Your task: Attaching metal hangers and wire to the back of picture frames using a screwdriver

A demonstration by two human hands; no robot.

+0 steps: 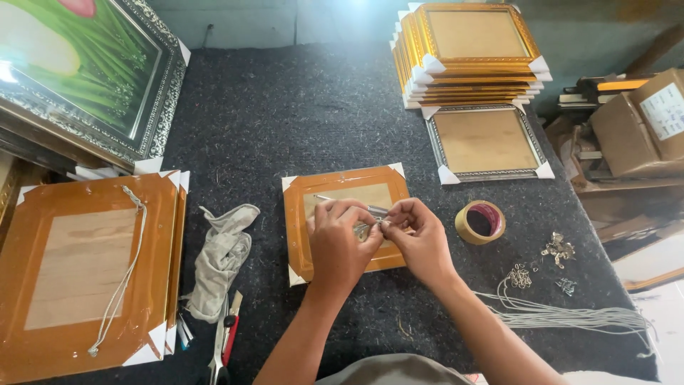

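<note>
Left hand (340,242) and right hand (420,239) meet over small frame (347,222) lying back-up mid-counter, each grip pinching a small metal piece (372,227). Cardboard boxes (641,121) at right, contents unseen. Dark felt counter (299,114); tape roll (480,222), cords (570,314) nearby

Tape roll (480,222), grey cloth (222,258), stacked frames (472,53)

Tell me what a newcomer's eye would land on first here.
Both hands, left hand and right hand, meet at the centre over a small brown-backed picture frame, pinching a small metal piece. A stack of gold frames rises at the far right, and a roll of tan tape lies beside the right hand.
</note>
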